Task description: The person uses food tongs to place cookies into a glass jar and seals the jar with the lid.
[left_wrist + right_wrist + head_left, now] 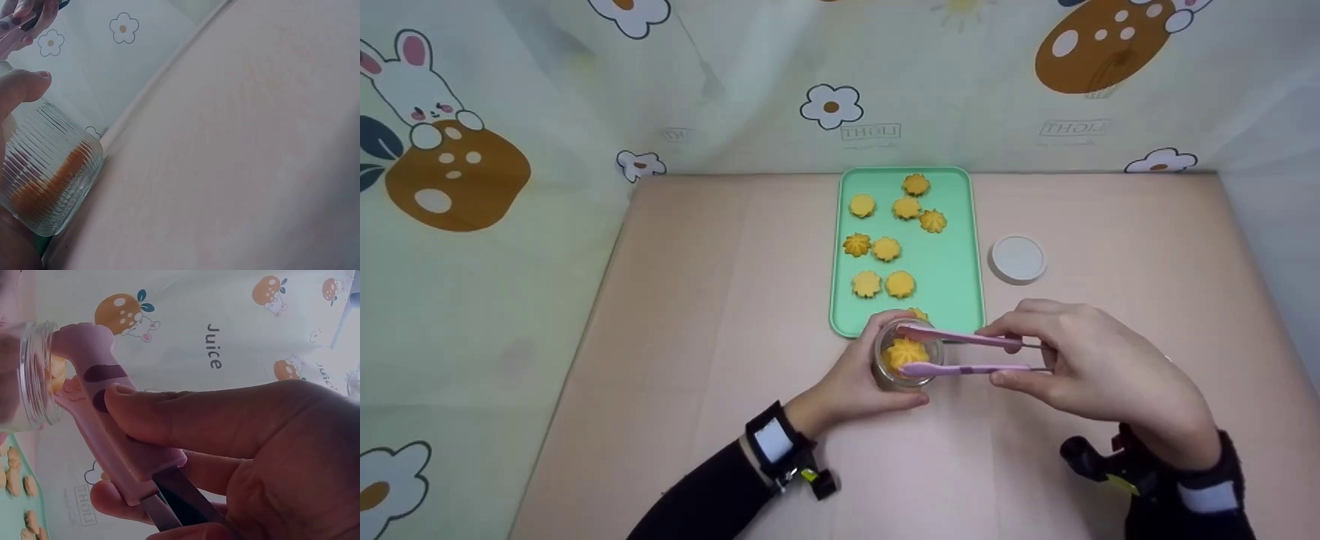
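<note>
My left hand (851, 379) grips a ribbed clear glass jar (50, 169) around its side, near the tray's front edge. Orange-brown cookies show through the jar's lower wall in the left wrist view. My right hand (1102, 364) holds pink tongs (971, 370) between thumb and fingers, coming from the right. The tong tips are parted at the jar's mouth. A yellow, flower-shaped cookie (906, 352) appears between them from above. In the right wrist view, part of a cookie (57, 374) shows by the tips, just inside the jar's threaded rim.
Behind the jar lies a green tray (956, 262) carrying several flower-shaped cookies, one partly hidden by the jar. A round white lid (1018, 260) rests right of the tray. The pinkish table (720, 300) meets a printed curtain (750, 82) at the back and left.
</note>
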A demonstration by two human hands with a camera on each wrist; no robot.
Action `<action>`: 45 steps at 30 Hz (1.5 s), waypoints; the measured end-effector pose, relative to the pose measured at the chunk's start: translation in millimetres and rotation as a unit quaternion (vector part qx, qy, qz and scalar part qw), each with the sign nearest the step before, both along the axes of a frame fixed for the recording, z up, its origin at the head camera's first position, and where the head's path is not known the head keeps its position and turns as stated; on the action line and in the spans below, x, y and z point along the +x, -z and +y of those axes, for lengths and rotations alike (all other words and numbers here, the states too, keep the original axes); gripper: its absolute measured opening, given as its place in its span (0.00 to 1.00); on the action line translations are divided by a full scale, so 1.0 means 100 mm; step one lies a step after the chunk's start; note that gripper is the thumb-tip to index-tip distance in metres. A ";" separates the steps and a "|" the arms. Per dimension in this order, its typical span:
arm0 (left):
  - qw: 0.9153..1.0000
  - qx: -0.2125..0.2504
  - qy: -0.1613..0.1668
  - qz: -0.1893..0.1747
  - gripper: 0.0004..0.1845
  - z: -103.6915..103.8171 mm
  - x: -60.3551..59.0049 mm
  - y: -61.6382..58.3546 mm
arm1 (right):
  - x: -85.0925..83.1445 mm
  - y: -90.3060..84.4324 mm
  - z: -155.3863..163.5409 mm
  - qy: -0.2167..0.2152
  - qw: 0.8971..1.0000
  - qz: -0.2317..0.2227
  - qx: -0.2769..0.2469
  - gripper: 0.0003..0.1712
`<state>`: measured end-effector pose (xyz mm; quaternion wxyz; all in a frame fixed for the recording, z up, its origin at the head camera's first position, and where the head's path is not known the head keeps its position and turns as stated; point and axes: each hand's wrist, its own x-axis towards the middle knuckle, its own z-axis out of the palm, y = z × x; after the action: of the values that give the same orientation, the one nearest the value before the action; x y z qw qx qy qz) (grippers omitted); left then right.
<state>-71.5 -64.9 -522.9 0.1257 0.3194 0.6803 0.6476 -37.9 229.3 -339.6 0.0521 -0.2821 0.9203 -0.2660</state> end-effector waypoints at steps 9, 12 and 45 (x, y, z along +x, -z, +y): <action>1.000 -0.007 -0.003 0.009 0.55 0.00 -0.01 0.01 | 0.01 0.01 -0.03 0.013 1.000 0.003 0.021 0.18; 1.000 -0.008 0.000 0.009 0.54 0.00 0.00 0.01 | 0.01 0.01 -0.04 0.017 0.999 0.001 0.029 0.17; 1.000 -0.005 0.001 0.007 0.55 0.00 -0.01 0.00 | 0.04 0.01 -0.02 0.016 1.000 -0.005 0.019 0.20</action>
<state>-72.3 -65.1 -522.8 0.1232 0.3243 0.6838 0.6419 -33.8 227.1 -340.7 0.0573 -0.2649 0.9294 -0.2506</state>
